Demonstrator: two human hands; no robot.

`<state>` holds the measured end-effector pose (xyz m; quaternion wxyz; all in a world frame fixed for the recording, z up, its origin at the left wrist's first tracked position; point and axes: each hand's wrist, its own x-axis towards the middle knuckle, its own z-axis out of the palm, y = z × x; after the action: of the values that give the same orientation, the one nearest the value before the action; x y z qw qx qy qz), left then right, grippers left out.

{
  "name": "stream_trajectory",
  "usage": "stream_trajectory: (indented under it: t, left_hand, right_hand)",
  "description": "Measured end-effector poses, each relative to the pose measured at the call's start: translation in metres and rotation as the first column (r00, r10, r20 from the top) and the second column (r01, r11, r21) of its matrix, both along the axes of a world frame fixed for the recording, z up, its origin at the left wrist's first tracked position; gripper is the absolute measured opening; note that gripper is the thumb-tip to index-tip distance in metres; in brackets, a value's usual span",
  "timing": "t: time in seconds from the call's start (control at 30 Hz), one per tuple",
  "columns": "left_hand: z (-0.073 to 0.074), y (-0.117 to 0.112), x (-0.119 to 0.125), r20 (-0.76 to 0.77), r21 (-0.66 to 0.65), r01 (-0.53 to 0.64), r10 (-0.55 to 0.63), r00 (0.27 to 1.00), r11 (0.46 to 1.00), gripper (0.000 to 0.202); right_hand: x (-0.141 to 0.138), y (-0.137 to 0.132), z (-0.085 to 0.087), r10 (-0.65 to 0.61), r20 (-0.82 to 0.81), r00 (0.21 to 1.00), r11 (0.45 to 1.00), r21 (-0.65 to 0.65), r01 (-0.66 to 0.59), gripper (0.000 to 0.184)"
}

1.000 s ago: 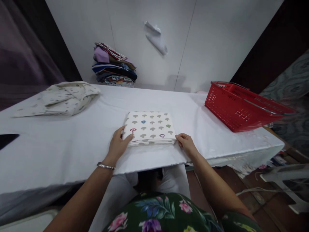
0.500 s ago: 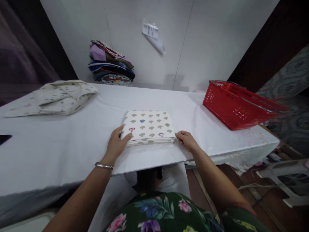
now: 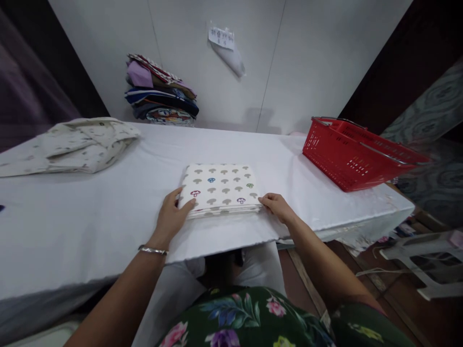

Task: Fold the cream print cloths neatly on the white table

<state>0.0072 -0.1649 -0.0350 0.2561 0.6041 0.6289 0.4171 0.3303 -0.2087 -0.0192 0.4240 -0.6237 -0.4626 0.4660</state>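
Observation:
A folded white cloth (image 3: 220, 185) printed with mushrooms lies flat on the white-covered table, its layered edge facing me. Most mushrooms on it are grey-brown, with a few in red, blue, green and purple. My left hand (image 3: 171, 210) grips the cloth's left side, thumb on top near the front corner and the other fingers along the side, partly hidden. At the front right corner my right hand (image 3: 275, 206) pinches the edge between thumb and curled fingers. A silver bracelet (image 3: 153, 249) circles my left wrist.
A crumpled cloth (image 3: 85, 144) with a similar print lies at the left of the table (image 3: 159, 144). Folded fabrics (image 3: 161, 91) are stacked against the back wall. A red basket (image 3: 358, 156) stands at the right end, and a white plastic stool (image 3: 430, 265) is on the floor.
My right thumb and fingers have shifted slightly onto the cloth's front right corner. My left hand keeps its place on the left side. The whole view has tilted a little.

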Motion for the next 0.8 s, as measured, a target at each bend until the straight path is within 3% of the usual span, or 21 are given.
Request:
stream_trajectory:
  t: [0.27,0.43,0.53,0.8]
  left_hand:
    - [0.003,-0.001,0.0,0.017,-0.015,-0.002,0.003,1.0,1.0,0.06]
    - [-0.002,0.001,-0.001,0.027,0.007,0.005,-0.005,1.0,1.0,0.059]
    - [-0.003,0.002,-0.001,0.044,-0.007,0.0,0.0,0.999,1.0,0.059]
    - [-0.007,0.004,-0.001,0.137,-0.034,-0.037,0.041,0.99,0.999,0.065]
  right_hand:
    - [0.008,0.005,-0.001,0.092,0.213,0.973,0.99,-0.124,-0.066,0.032]
    - [0.004,0.006,0.016,0.059,-0.023,0.998,0.989,-0.137,-0.062,0.034]
    - [0.001,0.006,0.015,0.066,-0.096,0.993,0.976,-0.2,-0.084,0.035]
    - [0.009,0.01,-0.003,0.165,0.207,0.964,0.968,-0.22,-0.118,0.032]
